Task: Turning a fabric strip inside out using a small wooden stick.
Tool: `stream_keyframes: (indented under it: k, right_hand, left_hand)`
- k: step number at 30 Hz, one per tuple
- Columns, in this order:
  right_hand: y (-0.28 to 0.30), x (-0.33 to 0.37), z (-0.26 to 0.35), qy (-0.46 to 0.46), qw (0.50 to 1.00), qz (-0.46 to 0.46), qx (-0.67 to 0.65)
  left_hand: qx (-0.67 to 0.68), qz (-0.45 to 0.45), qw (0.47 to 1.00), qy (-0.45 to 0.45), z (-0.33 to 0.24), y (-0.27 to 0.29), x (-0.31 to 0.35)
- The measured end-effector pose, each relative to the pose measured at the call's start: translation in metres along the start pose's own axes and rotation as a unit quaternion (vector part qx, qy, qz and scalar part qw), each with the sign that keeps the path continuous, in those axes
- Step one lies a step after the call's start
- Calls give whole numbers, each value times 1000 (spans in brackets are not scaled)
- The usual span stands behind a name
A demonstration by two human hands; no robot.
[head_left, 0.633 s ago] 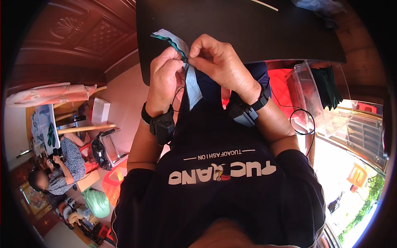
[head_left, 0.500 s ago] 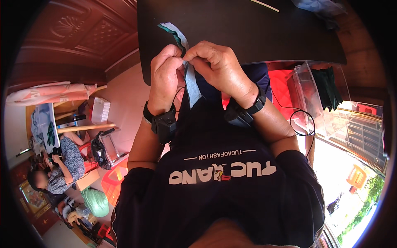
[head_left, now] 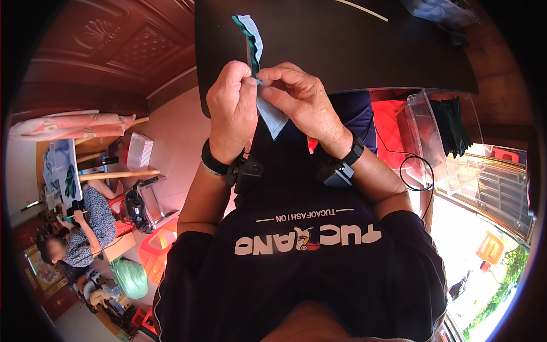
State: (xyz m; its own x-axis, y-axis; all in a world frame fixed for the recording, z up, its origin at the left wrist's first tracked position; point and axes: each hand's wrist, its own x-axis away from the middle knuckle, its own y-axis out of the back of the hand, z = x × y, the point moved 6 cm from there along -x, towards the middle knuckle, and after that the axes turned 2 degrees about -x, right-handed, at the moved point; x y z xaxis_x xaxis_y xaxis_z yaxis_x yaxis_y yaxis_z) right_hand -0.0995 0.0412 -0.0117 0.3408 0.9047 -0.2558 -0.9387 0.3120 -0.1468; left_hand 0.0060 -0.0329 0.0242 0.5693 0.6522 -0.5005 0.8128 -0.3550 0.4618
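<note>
Over the lap, by the near edge of the dark counter, a narrow fabric strip, pale blue on one face and green on the other, is held up, its upper end over the counter in view. The left hand has its thumb and fingers clamped on the strip's middle. The right hand has thumb and index fingers slightly apart at the strip, just beside the left; whether they grip it, I cannot tell. A black device is strapped to each wrist. A thin pale stick lies farther back. To the right, a clear plastic bin holds dark green fabric pieces; well off to the left sits another person in patterned clothing, near a green sack
</note>
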Motion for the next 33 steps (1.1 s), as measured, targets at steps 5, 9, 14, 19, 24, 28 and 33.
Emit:
stream_keyframes:
  k: [5, 9, 14, 19, 24, 28, 33]
  right_hand:
    - [2, 2, -6, -99, 983, 13, -157]
    - [-8, 0, -1, -23, 996, 62, -56]
    - [-9, 1, -1, -40, 999, 21, -21]
    - [14, -1, 35, 82, 989, -61, -103]
    - [-3, 0, 46, 61, 969, -9, -240]
    - [2, -1, 44, 41, 969, -26, -240]
    - [-2, 3, 41, 40, 986, 20, -158]
  left_hand:
    - [-42, -15, 997, -57, -6, 0, 1]
    - [-41, -8, 995, -90, -11, -6, 2]
    - [131, -7, 991, 29, 4, -4, -1]
    - [183, -23, 975, 124, 17, 2, -5]
    - [79, -6, 995, 58, 5, -4, 0]
    - [3, -34, 999, 17, -1, -7, 1]
    - [-51, -25, 998, -35, -6, -9, 1]
